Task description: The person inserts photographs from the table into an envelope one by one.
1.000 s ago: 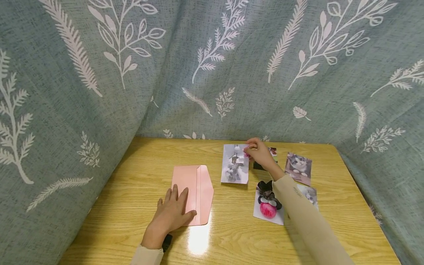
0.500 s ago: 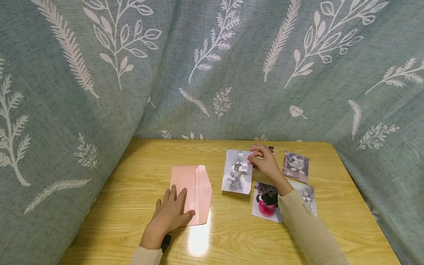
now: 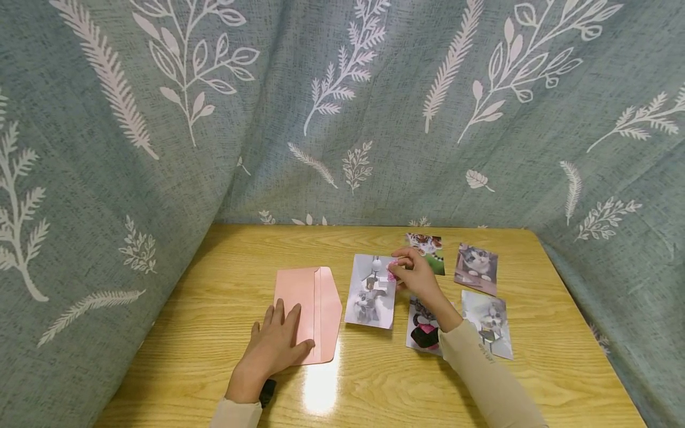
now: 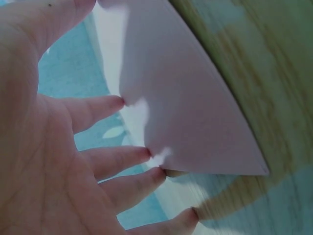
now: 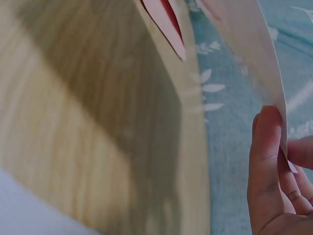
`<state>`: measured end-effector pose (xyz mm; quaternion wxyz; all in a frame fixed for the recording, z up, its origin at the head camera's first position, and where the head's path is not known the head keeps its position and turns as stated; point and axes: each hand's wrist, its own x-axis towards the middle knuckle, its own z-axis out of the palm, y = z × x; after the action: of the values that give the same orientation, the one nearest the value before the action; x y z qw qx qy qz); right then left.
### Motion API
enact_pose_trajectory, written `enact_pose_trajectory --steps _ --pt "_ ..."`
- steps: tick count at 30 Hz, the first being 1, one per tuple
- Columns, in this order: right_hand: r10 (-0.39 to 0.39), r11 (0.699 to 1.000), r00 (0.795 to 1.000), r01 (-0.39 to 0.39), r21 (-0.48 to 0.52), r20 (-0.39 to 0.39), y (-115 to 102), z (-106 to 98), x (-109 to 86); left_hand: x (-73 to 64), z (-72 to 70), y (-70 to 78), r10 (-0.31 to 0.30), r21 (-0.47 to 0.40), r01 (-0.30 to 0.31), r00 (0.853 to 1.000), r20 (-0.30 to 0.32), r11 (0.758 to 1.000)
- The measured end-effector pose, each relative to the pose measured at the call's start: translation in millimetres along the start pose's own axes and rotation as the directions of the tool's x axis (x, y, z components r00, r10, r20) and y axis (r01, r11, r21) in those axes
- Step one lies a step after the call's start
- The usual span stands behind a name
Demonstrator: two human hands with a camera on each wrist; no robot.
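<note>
A pink envelope lies on the table with its flap folded out to the right. Spread fingers of my left hand rest on the envelope's near left part. In the left wrist view those fingertips touch the pink paper. Between thumb and fingers, my right hand pinches the upper right edge of a cat photo. This photo is raised above the table, just right of the flap. From the right wrist view the photo appears nearly edge-on, beyond it the gaping pink envelope.
Right of the held photo lie a tiger photo, a cat photo and a pale cat photo. Another photo is partly covered by my right wrist and its black device. A patterned curtain encloses the table's back and sides.
My right hand has brought the pinched photo toward me and slightly left, closer to the envelope flap. The tiger photo is more uncovered now. My left hand has stayed put on the envelope.
</note>
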<state>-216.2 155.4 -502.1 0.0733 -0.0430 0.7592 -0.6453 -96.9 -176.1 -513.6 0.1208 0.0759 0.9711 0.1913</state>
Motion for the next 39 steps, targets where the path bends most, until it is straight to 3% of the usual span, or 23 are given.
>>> enact_pose_trajectory --steps 15,39 --pt "0.039 0.999 0.999 -0.039 -0.015 -0.005 13 43 6.9 -0.1 -0.1 0.5 -0.008 -0.005 0.008 1.0 0.001 1.0" --pt "0.047 0.997 0.994 -0.042 -0.057 0.096 21 89 15.3 -1.0 0.0 -0.3 0.003 -0.017 -0.004 1.0 -0.014 1.0"
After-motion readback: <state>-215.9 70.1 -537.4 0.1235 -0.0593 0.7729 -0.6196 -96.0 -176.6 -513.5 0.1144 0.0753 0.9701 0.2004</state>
